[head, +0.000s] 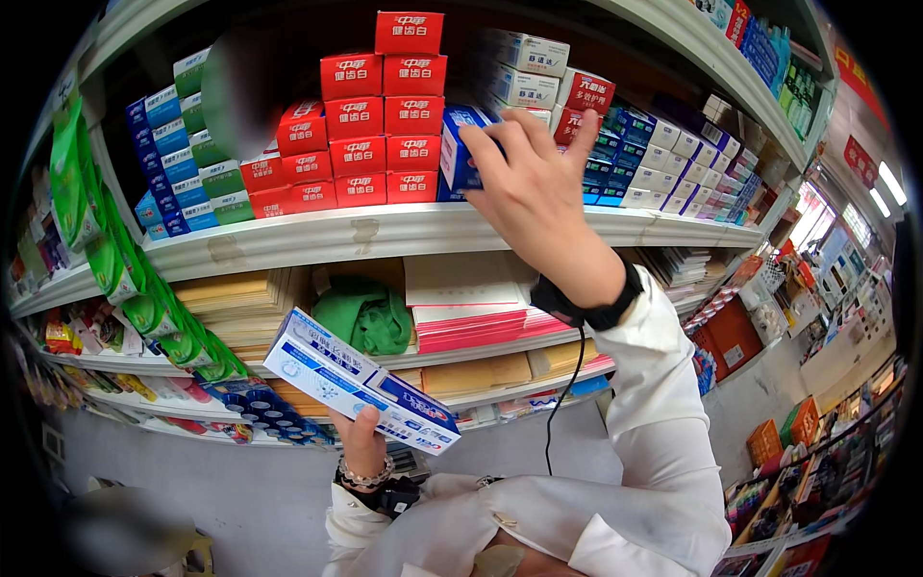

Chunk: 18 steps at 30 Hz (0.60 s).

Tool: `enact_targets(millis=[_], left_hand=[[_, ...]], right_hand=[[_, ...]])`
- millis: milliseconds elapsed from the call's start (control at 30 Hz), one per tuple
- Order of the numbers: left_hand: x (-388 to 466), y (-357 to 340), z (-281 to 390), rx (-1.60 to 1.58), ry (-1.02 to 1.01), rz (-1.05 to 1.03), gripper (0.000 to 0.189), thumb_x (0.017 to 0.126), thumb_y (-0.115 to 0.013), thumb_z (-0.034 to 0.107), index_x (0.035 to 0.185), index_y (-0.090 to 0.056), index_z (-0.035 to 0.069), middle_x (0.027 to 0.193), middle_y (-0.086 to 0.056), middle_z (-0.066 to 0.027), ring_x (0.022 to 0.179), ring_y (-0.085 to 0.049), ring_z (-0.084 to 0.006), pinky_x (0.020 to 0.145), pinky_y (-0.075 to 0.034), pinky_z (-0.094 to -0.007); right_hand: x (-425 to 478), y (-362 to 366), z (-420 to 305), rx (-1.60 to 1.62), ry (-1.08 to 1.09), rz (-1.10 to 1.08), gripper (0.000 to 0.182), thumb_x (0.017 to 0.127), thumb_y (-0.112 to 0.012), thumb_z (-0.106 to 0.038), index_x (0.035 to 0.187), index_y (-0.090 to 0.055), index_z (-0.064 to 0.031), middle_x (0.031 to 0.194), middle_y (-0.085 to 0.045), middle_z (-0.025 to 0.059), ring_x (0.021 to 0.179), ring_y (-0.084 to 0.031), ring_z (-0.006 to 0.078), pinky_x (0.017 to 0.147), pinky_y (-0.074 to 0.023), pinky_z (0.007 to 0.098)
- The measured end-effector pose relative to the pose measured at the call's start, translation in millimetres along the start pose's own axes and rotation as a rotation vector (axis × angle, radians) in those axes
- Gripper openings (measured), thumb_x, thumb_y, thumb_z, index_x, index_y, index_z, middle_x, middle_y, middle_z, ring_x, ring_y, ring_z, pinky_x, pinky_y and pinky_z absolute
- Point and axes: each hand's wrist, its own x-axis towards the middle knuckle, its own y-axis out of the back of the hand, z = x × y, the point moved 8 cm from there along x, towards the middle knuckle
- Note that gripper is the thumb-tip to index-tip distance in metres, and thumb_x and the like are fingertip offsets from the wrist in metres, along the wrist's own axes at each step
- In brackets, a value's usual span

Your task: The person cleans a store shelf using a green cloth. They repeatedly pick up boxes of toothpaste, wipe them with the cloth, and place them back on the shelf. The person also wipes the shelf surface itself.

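In the lower middle, my left hand (360, 440) grips a long white and blue Crest toothpaste carton (364, 382), held tilted in front of the shelves with the thumb across its near side. My right hand (530, 169) reaches up to the shelf, its fingers spread over a blue carton (454, 155). The index finger and thumb are at that carton's front; whether they pinch it is hard to see. Stacked red toothpaste cartons (414, 115) stand directly left of it. White cartons (530, 86) and red-and-white cartons (588, 90) rise behind and right of my right hand.
The white shelf edge (324, 234) runs below the stacks. Lower down lie brown envelopes (231, 296), a green bag (364, 314) and pink-edged paper (469, 328). Green packets (130, 267) hang at the left. A black cable (559, 411) dangles from my right wrist.
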Motion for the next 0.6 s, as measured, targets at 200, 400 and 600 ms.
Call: enact_targets(millis=[200,400,600], left_hand=[[10.0,11.2,-21.6,-0.061,0.112,-0.031,0.065,0.078,-0.064,0.034,0.126,-0.033,0.002,0.108,-0.052,-0.0107,0.097,-0.054,-0.0196,0.083,-0.045,-0.0332],[24.3,8.8,-33.5,-0.113,0.224,0.004,0.055,0.085,-0.056,0.036,0.124,-0.036,0.003,0.107,-0.053,-0.0108,0.092,-0.057,-0.0188,0.078,-0.05,-0.0325],[46.2,-15.0,-30.9,-0.161,0.582,0.07,0.049,0.089,-0.047,0.048,0.111,-0.052,0.004,0.09,-0.063,-0.0098,0.072,-0.063,-0.0156,0.061,-0.053,-0.0262]], right_hand=[[-64.2,89.2,-2.8,0.147,0.012,0.189,0.046,0.066,-0.073,-0.018,0.107,-0.052,-0.0197,0.093,-0.055,0.0014,0.103,-0.051,0.0208,0.108,-0.0085,0.0585],[-163.6,153.9,17.2,0.342,-0.109,0.873,0.029,0.09,-0.044,-0.04,0.118,-0.045,-0.0358,0.097,-0.049,0.0007,0.084,-0.048,0.0197,0.11,-0.0104,0.0579],[-238.4,156.2,57.7,1.181,-0.495,0.448,0.067,0.092,-0.012,-0.058,0.089,-0.048,-0.001,0.08,-0.056,0.016,0.079,-0.058,0.0254,0.11,-0.0204,0.0441]])
